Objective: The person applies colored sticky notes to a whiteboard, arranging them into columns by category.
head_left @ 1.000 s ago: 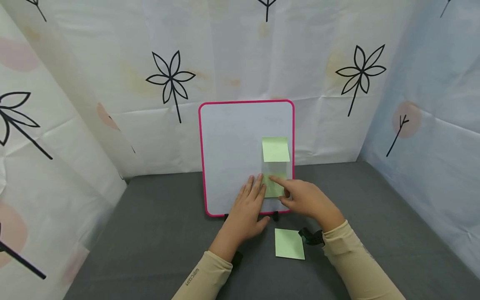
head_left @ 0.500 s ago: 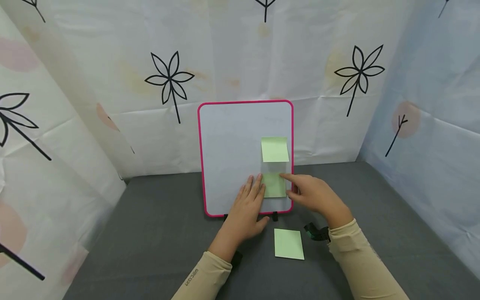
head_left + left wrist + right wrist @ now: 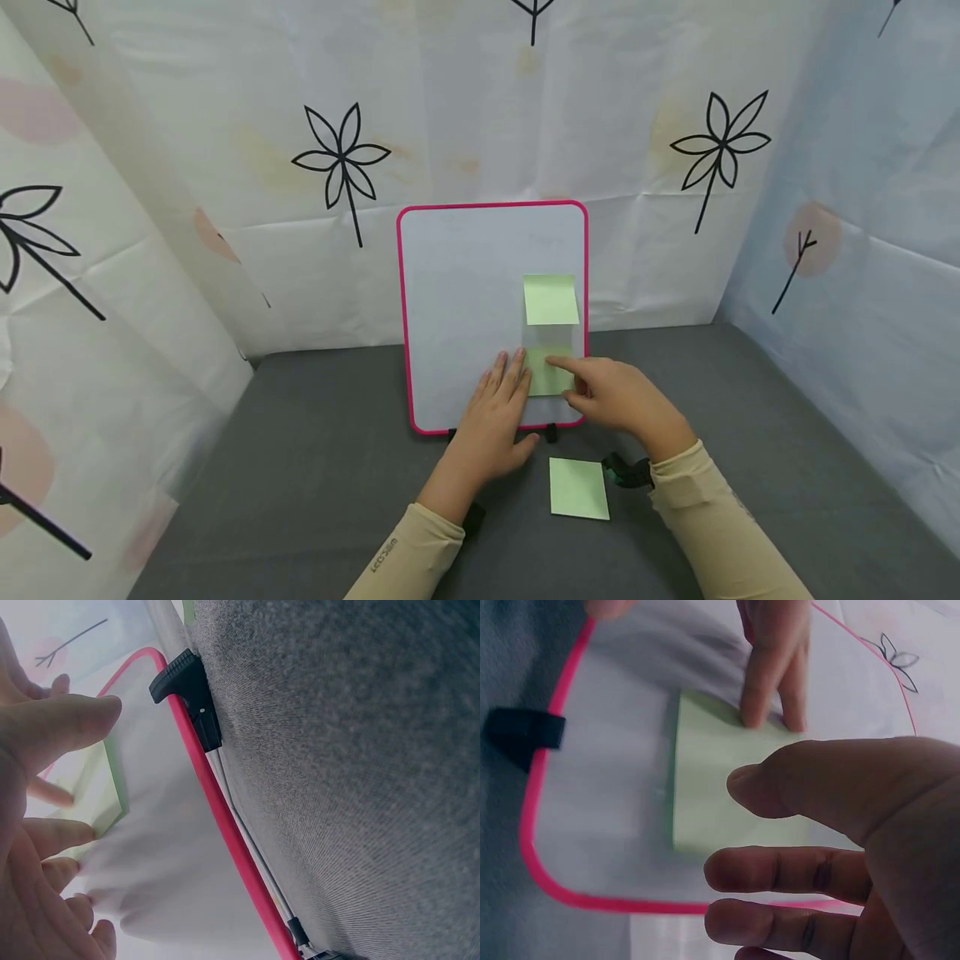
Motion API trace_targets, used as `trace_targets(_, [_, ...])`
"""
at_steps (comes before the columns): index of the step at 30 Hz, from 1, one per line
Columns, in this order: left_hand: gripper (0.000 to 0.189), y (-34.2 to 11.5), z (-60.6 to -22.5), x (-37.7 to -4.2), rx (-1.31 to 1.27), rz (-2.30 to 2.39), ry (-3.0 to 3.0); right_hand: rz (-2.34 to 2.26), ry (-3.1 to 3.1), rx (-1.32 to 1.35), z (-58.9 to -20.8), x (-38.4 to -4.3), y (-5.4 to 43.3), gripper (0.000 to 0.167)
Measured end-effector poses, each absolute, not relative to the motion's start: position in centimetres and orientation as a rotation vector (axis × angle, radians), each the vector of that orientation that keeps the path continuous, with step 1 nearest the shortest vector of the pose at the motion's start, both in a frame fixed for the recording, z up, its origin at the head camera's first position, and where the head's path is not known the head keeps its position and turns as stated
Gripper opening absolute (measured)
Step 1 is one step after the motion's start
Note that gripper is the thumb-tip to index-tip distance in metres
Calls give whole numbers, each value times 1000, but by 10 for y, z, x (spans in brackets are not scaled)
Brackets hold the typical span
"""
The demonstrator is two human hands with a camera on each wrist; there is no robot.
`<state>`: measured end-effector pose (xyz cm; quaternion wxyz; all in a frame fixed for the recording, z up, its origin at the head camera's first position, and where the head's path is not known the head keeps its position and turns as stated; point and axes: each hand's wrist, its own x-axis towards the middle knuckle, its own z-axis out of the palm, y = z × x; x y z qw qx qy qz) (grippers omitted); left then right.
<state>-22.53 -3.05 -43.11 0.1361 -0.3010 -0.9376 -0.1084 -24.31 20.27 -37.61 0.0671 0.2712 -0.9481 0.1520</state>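
A small whiteboard (image 3: pixel 461 283) with a pink rim leans upright on black feet. Two light green sticky notes are on its right side: an upper note (image 3: pixel 551 300) and a lower note (image 3: pixel 542 383). With fingers extended, my left hand (image 3: pixel 487 429) rests on the board, its fingertips at the lower note's left edge. My right hand (image 3: pixel 626 400) reaches over the lower note from the right, index finger stretched across it and seemingly touching it. Its index tip is hidden in the right wrist view, where the lower note (image 3: pixel 705 772) lies behind the thumb.
Another light green sticky note (image 3: pixel 579 490) lies on the grey tabletop (image 3: pixel 337 500) in front of the board. One black foot (image 3: pixel 191 694) clips the board's bottom rim. Behind stands a white cloth backdrop (image 3: pixel 472 100) with leaf drawings.
The right index finger slid right to the lower note's upper right corner, then came back left over the note. The left hand stayed in place.
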Motion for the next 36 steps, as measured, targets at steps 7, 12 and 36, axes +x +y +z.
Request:
trace_targets(7, [96,-30,-430,-224,-876,-333,-2720,468,-2803,794,-376,-245,208,54])
trace_targets(12, [97,-31,-430,-224,-869,-324,-2715,463,-2825,871,-378,-247,200,61])
trace_targets(36, [97,-30,-431,-226,-873,-335,-2729,464,-2818,809,-379,-247,205,55])
